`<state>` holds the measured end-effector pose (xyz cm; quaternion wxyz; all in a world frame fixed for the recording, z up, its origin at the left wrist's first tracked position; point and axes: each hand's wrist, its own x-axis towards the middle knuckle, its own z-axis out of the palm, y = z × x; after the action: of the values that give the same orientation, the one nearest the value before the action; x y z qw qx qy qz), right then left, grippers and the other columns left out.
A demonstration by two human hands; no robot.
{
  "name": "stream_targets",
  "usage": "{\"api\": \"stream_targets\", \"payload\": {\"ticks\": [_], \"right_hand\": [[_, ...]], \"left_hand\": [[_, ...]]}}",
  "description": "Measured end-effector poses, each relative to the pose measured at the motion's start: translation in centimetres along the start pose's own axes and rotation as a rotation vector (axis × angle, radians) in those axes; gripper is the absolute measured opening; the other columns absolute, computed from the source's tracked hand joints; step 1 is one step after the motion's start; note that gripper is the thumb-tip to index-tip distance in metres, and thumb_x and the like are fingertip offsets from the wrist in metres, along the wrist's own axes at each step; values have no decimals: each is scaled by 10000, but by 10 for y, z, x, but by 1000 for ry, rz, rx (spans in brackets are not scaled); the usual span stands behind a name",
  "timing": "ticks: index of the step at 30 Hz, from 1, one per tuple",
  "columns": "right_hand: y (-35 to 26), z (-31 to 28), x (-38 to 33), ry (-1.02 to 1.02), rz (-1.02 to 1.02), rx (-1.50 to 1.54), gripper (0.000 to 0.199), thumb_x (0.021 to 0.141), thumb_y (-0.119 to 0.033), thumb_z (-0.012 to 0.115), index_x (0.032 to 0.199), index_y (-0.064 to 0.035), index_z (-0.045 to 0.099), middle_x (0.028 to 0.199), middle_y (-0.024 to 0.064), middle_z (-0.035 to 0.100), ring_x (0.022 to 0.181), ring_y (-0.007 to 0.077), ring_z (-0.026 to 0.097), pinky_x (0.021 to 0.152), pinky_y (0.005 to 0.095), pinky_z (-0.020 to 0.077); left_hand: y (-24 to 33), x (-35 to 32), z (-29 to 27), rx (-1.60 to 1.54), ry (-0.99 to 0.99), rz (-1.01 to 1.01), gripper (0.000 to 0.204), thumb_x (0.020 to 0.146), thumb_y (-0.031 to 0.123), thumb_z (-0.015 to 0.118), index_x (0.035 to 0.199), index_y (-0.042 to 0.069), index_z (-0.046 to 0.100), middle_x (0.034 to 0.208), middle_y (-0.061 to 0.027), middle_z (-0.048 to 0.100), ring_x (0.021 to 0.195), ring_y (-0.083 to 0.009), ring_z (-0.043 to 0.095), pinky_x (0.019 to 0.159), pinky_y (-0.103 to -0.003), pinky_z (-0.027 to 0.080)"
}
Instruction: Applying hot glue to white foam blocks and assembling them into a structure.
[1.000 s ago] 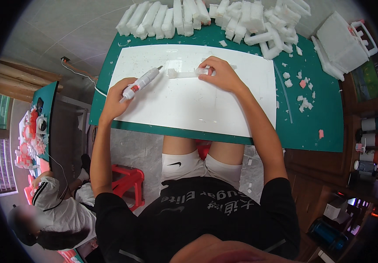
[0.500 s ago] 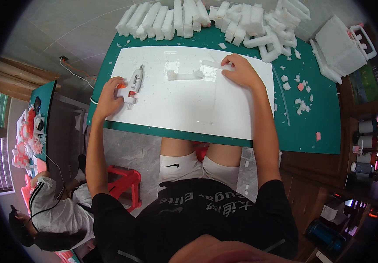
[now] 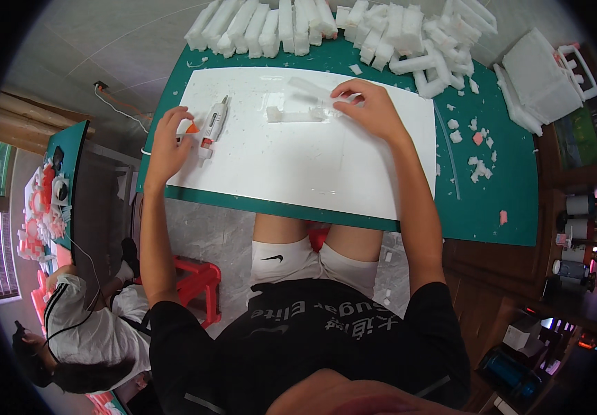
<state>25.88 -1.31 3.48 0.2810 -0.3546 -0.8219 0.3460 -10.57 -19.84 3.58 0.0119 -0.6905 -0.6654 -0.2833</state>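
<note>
From where I stand, the left hand (image 3: pixel 169 144) is relaxed and empty beside the glue gun (image 3: pixel 214 129) on the white board (image 3: pixel 270 169); the right hand (image 3: pixel 373 111) is at a blurred clear strip (image 3: pixel 305 88), pinched or not I can't tell. The translucent bar (image 3: pixel 295 117) lies just nearer the person; gripping strips by their edges would serve best.

Observed glossy white rectangular board (image 3: pixel 277 166) on green counter (image 3: pixel 499 187). Noted white pistol-shaped glue gun (image 3: pixel 213 126) lying just beside left-hand grip (image 3: pixel 169 146), fingers parted. Recorded blurred translucent strip (image 3: pixel 307 88) at right-hand grip (image 3: pixel 369 109), near frosted white bar (image 3: pixel 297 116). Sighted white foam blocks (image 3: pixel 264 31) along far edge.
</note>
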Motion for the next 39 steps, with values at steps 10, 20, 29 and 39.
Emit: {"api": "stream_targets", "payload": {"ticks": [10, 20, 29, 39], "right_hand": [[-7, 31, -2, -104, -155, -56, 163, 802, -124, 707, 960, -87, 724, 1049, 66, 692, 889, 184, 638, 790, 275, 501], [-4, 34, -2, -41, -239, -131, 135, 805, -113, 679, 929, -87, 726, 1031, 53, 700, 996, 224, 613, 894, 329, 479], [0, 31, -3, -59, -234, -97, 185, 800, -115, 684, 980, -101, 722, 1103, 57, 678, 1030, 221, 595, 904, 330, 484], [10, 14, -2, -235, 21, 150, 310, 821, -121, 682, 1130, -104, 675, 1153, 67, 643, 1035, 177, 587, 884, 301, 486]], "left_hand": [[60, 42, 76, -544, 64, -225, 217, 892, 176, 617, 1051, 32, 649, 961, -57, 655, 711, -105, 541, 636, -249, 458], [71, 54, 97, -648, -58, -343, 286, 916, 264, 603, 1043, 12, 649, 910, -70, 648, 636, -96, 550, 584, -239, 447], [74, 55, 103, -684, -99, -378, 218, 887, 207, 645, 982, 11, 644, 852, -45, 608, 584, -76, 566, 525, -220, 430], [75, 54, 104, -669, -69, -387, 215, 885, 200, 642, 990, 13, 648, 868, -50, 613, 595, -81, 575, 533, -223, 443]]}}
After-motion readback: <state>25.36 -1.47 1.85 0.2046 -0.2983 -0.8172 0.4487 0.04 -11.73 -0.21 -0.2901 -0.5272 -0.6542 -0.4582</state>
